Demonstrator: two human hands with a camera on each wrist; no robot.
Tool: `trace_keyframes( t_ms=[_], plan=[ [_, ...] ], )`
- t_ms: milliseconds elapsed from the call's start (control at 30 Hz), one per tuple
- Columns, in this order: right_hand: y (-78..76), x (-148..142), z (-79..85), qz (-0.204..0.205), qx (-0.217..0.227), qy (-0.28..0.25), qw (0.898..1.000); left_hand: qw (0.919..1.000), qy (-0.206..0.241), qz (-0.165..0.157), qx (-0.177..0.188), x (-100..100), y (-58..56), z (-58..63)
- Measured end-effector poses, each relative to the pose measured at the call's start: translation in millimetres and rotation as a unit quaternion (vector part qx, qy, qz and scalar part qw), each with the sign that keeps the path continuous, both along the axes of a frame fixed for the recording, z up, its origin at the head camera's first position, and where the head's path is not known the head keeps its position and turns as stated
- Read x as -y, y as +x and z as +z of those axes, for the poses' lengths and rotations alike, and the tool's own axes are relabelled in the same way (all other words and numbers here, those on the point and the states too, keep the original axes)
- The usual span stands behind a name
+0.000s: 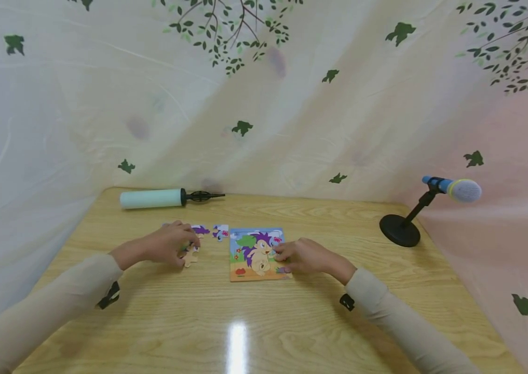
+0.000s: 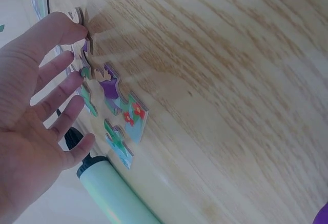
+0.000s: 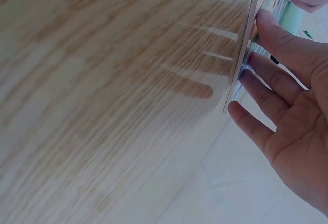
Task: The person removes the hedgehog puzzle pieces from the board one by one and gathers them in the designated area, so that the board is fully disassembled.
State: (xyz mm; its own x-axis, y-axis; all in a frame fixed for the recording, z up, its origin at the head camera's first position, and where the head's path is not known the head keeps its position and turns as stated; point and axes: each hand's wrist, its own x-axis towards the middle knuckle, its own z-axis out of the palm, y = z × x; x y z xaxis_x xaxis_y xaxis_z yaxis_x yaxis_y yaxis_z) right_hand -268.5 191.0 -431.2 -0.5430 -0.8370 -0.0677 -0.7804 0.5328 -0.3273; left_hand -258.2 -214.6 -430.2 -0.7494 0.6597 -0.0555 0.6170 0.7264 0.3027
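Note:
My left hand [image 1: 170,245] is over loose puzzle pieces left of the board, with its fingers loosely bent and spread. Its thumb and forefinger reach around a tan puzzle piece [image 1: 191,258], the thumb overlapping it in the left wrist view. A purple-and-flower piece [image 2: 134,115] and a green-and-blue piece [image 2: 119,147] lie near that hand. On the table's middle is a puzzle board [image 1: 238,274] picturing a purple-haired hedgehog. My right hand [image 1: 308,255] touches the board's right side with thumb and fingertips; I cannot tell whether a piece is pinched there.
Two more pieces, one purple [image 1: 200,230] and one blue-and-purple [image 1: 220,232], lie behind and left of the board. A pale green hand pump [image 1: 151,199] lies at the back left. A toy microphone [image 1: 463,190] on a black stand [image 1: 399,230] stands at the right.

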Motion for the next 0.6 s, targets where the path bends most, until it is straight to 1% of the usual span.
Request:
trace_keyframes(
  t_ms=[133, 233, 367, 500, 600],
  plan=[
    [-0.1, -0.3, -0.4, 0.004, -0.002, -0.004, 1.0, 1.0, 0.001, 0.006, 0.0, 1.3, 0.0, -1.5],
    [0.0, -0.3, -0.2, 0.004, -0.001, -0.004, 1.0, 0.9999, 0.002, 0.006, -0.008, 1.5, 0.0, -2.1],
    [0.5, 0.4, 0.4, -0.008, 0.006, 0.0, 1.0, 0.9997, 0.006, 0.006, -0.025, 0.9, 2.0, -1.4],
    [1.5, 2.2, 1.3, -0.02, 0.011, 0.005, 1.0, 0.9986, 0.018, 0.003, -0.049, -1.7, 5.3, 2.7],
    [3.0, 2.9, 1.8, -0.025, 0.018, 0.004, 1.0, 0.9976, 0.036, 0.003, -0.059, -7.2, 7.9, 7.7]
  ],
)
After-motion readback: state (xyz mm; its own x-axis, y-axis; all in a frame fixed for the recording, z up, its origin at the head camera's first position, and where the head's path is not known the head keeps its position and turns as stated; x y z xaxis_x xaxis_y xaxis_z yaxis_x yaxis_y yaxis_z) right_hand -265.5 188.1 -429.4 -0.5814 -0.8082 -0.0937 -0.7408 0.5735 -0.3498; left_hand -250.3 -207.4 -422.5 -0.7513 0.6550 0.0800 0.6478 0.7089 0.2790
